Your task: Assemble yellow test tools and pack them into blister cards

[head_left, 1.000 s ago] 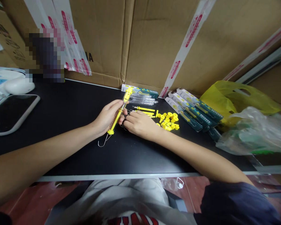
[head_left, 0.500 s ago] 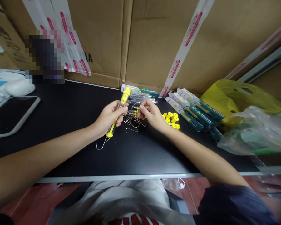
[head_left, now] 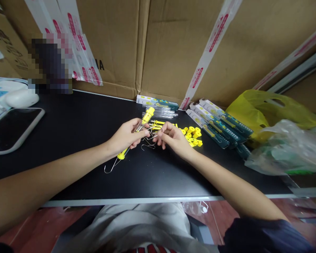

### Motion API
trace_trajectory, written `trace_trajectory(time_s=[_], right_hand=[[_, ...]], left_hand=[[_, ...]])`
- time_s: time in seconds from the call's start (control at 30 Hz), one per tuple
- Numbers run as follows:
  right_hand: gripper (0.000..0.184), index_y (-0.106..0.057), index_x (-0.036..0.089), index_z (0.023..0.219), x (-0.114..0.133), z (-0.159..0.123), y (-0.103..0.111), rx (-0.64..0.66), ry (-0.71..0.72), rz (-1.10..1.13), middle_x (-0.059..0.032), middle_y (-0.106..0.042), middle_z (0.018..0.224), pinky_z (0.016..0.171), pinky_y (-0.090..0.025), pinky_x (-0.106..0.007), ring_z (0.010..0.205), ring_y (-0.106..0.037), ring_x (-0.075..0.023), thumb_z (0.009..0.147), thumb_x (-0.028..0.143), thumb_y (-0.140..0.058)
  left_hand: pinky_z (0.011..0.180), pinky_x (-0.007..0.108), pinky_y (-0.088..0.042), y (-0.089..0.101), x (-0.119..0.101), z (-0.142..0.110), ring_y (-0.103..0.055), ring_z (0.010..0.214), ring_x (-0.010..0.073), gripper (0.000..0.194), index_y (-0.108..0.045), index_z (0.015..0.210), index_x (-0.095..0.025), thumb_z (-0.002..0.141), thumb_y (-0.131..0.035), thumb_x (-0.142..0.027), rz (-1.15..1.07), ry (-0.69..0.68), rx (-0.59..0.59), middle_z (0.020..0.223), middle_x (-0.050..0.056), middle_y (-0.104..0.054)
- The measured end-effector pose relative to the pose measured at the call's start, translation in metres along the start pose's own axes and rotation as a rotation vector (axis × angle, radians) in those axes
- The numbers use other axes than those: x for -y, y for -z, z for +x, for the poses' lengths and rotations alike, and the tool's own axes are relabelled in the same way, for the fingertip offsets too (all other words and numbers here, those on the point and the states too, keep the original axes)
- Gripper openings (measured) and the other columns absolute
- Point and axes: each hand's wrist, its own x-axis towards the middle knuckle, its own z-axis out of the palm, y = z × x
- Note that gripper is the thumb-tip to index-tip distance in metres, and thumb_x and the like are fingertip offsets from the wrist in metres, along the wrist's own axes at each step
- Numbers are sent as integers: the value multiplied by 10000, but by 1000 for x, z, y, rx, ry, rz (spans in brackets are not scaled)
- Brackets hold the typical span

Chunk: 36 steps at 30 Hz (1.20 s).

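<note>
The yellow-and-clear tube (head_left: 148, 116) is in the left hand (head_left: 129, 137), held tilted above the black table (head_left: 84, 168), its yellow head up and away from the person, a wire hook hanging from its lower end. Yellow shows inside its clear wall near that end. Just right of the tube, the right hand (head_left: 171, 138) pinches a thin metal hook (head_left: 158, 128) near the left fingertips; whether the hook touches the tube, I cannot tell. Below the hook lie loose wire hooks (head_left: 148, 146). Behind the tube are yellow rods (head_left: 158, 122), then clear tubes (head_left: 163, 114), then a single printed carton (head_left: 157, 101). Right of the tube is a heap of small yellow parts (head_left: 193, 133); farther right, a stack of printed cartons (head_left: 217, 123), contents hidden. Beyond those, farthest right of the tube, a yellow bag (head_left: 249, 105) slumps beside a clear bag (head_left: 276, 151) with green at its lower edge; what either holds is unclear. Well left of the tube lies a phone (head_left: 13, 130).
</note>
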Motion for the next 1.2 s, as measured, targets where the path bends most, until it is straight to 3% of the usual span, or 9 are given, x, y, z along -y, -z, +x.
trace_trajectory(time_s=[0.1,0.3,0.43,0.63,0.73,0.9,1.2], right_hand=[[333,-451,195,796,1,-3,-3,25,-11,-28,22,-636,737,385,-423,-144,541,-570,-66,776,399,-714],[322,-444,194,764,2,-8,-8,128,-55,-76,72,-561,563,321,-347,-126,380,-424,-29,837,423,-659],[379,-434,187,691,5,-10,-9,166,-28,-79,31,-570,645,339,-414,-153,477,-539,-66,863,470,-615],[318,-481,183,735,21,-13,5,2,181,-379,19,-544,676,410,-412,-163,526,-529,-68,944,421,-513],[312,-482,183,717,26,-13,13,-84,291,-563,19,-526,674,493,-402,-191,553,-513,-72,962,377,-493],[317,-446,190,682,25,-12,16,-99,424,-790,42,-464,609,554,-338,-224,539,-410,-76,969,321,-481],[312,-336,212,685,21,-12,11,-104,479,-880,70,-351,589,539,-266,-219,517,-304,-73,961,259,-472]], left_hand=[[294,133,-315,-1,-1,-2,-380,344,11,191,-537,938,-157,791,-658,-178,46,8,22,614,-81,-502],[295,118,-328,-8,-3,-11,-384,342,24,159,-524,920,-158,811,-632,-199,126,37,95,536,-91,-485],[293,112,-320,-11,-4,-14,-365,326,36,176,-520,922,-167,835,-637,-266,106,63,127,449,-116,-411],[347,144,-447,-11,-4,-10,-512,468,38,259,-610,958,-138,867,-599,-380,-6,101,44,808,2,-573],[387,163,-498,-11,-2,-10,-521,487,51,259,-626,999,-137,857,-616,-353,-2,142,111,734,-26,-517],[365,175,-499,-9,4,-12,-512,438,47,348,-562,1194,-180,873,-593,-311,29,129,149,715,-57,-471],[348,185,-500,-9,8,-12,-499,395,27,243,-570,1069,-174,886,-573,-334,153,106,199,780,-42,-501]])
